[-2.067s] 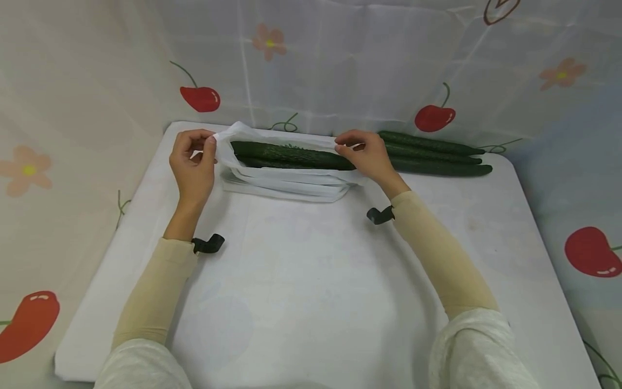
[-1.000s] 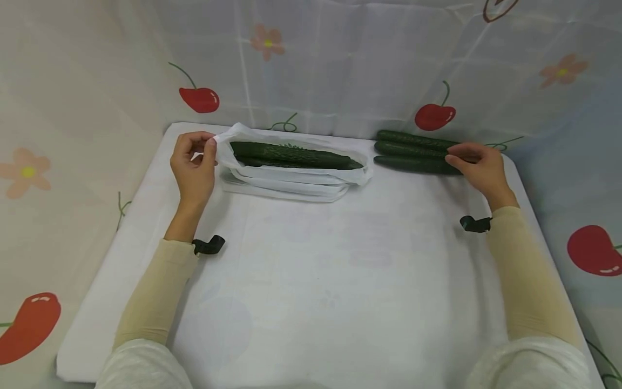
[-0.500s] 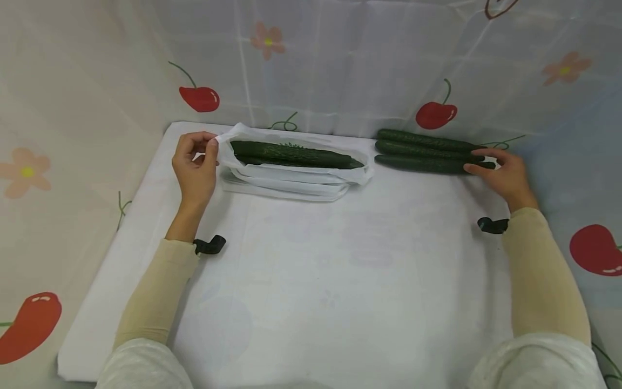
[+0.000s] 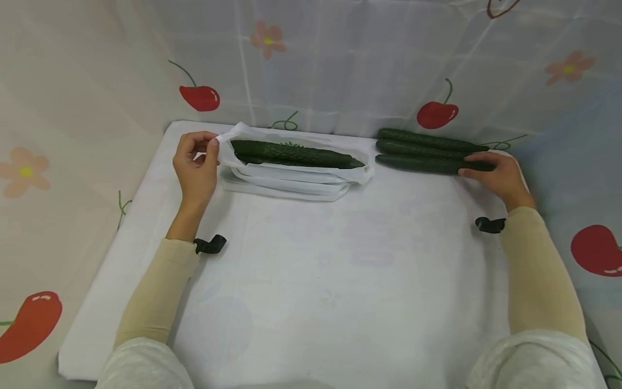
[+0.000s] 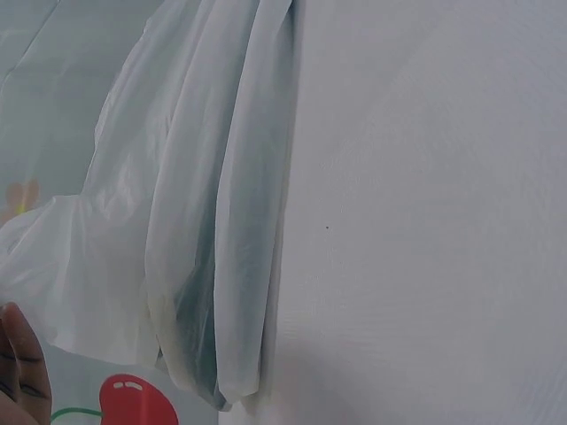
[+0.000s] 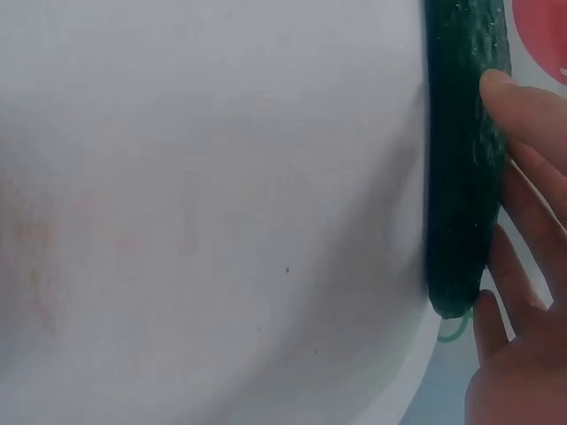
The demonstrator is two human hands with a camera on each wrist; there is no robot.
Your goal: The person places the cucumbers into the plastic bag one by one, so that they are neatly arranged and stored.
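Observation:
At the back left of the table, my left hand (image 4: 196,167) pinches the left edge of a white plastic bag (image 4: 291,186) between thumb and fingertips. The bag's mouth gapes upward, and a dark green cucumber (image 4: 296,154) lies lengthwise inside. Further right, three more cucumbers lie side by side. My right hand (image 4: 502,175) is at the right end of the nearest cucumber (image 4: 423,163), its thumb on the near side and its fingers on the far side. In the right wrist view the thumb (image 6: 523,111) rests on this cucumber's skin. The other two cucumbers (image 4: 432,141) lie just behind it.
A white-covered table (image 4: 311,281) with rounded corners lies under everything. Behind it rises a curtain (image 4: 330,70) printed with cherries and flowers. Black straps with camera mounts (image 4: 210,245) sit at both wrists.
My right hand has left the bag's right edge and moved right to the nearest cucumber's far end, then slid slightly back left along it. The left hand keeps holding the bag's edge.

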